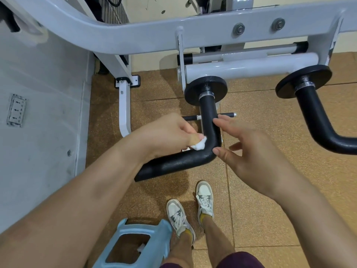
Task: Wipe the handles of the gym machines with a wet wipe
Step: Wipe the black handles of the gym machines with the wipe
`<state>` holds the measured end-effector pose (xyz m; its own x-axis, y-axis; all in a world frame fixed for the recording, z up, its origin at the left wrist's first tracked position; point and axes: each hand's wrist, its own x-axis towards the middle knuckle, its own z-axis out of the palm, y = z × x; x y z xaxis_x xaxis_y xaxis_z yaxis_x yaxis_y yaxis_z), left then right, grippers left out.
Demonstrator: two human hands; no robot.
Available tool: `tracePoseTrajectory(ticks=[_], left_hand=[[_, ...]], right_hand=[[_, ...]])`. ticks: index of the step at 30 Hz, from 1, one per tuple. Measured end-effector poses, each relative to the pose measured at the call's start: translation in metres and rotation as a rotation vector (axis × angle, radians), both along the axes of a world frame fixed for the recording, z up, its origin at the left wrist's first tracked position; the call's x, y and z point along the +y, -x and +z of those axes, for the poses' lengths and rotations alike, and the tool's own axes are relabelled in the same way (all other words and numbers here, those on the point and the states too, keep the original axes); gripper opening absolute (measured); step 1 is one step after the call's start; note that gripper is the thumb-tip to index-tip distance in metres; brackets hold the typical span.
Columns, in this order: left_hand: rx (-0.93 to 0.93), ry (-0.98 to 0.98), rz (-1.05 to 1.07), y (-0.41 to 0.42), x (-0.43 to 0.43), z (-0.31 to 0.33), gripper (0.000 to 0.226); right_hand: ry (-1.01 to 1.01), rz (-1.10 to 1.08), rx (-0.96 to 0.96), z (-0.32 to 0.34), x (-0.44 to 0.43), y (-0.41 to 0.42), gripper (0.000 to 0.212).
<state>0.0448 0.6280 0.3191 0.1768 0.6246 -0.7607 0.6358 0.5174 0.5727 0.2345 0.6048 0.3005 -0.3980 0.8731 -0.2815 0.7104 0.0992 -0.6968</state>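
A black L-shaped padded handle (209,122) hangs from the grey-white machine frame (135,35) at the centre of the head view. My left hand (166,134) pinches a small crumpled white wet wipe (200,144) and presses it against the inner bend of that handle. My right hand (249,151) is on the handle's right side with fingers straight, its fingertips touching the outer bend. A second black handle (316,117) hangs further right, with no hand on it.
A light blue plastic stool (135,244) stands on the brown tiled floor by my feet at the bottom. A grey wall with a socket plate (16,111) fills the left. A white machine leg (123,107) stands behind my left hand.
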Motion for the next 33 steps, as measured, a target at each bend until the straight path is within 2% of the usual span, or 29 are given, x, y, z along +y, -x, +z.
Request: tracePoseTrajectory(ticks=[4, 7, 10, 13, 16, 18, 20, 24, 29, 33], left_hand=[[0.048, -0.109, -0.083, -0.007, 0.005, 0.002, 0.027], [0.033, -0.15, 0.055, -0.007, -0.005, -0.006, 0.016], [-0.017, -0.139, 0.186, -0.003, -0.008, -0.011, 0.015], [-0.001, -0.126, 0.098, -0.003, -0.004, -0.008, 0.022], [0.037, -0.018, -0.112, 0.014, -0.003, 0.001, 0.03], [0.043, 0.049, -0.175, 0.031, -0.006, 0.003, 0.032], [0.003, 0.043, -0.166, 0.033, -0.007, 0.003, 0.028], [-0.011, -0.113, -0.074, 0.008, -0.007, -0.002, 0.014], [0.029, 0.031, -0.144, 0.044, -0.011, 0.007, 0.02], [-0.066, 0.012, -0.104, 0.052, -0.021, 0.009, 0.02]], right_hand=[[-0.111, 0.029, -0.042, 0.003, -0.011, 0.011, 0.064], [-0.117, 0.002, 0.01, 0.002, -0.013, 0.011, 0.063], [-0.103, 0.001, 0.018, 0.002, -0.011, 0.007, 0.059], [-0.107, 0.021, -0.001, 0.002, -0.012, 0.009, 0.057], [-0.158, 0.05, -0.089, 0.004, -0.015, 0.011, 0.054], [-0.235, 0.064, -0.132, 0.007, -0.019, 0.014, 0.05], [-0.274, 0.035, -0.131, 0.006, -0.023, 0.018, 0.046], [-0.255, -0.016, -0.106, 0.003, -0.026, 0.022, 0.042], [-0.271, 0.007, -0.12, 0.005, -0.031, 0.026, 0.041], [-0.292, 0.03, -0.12, 0.009, -0.033, 0.035, 0.04]])
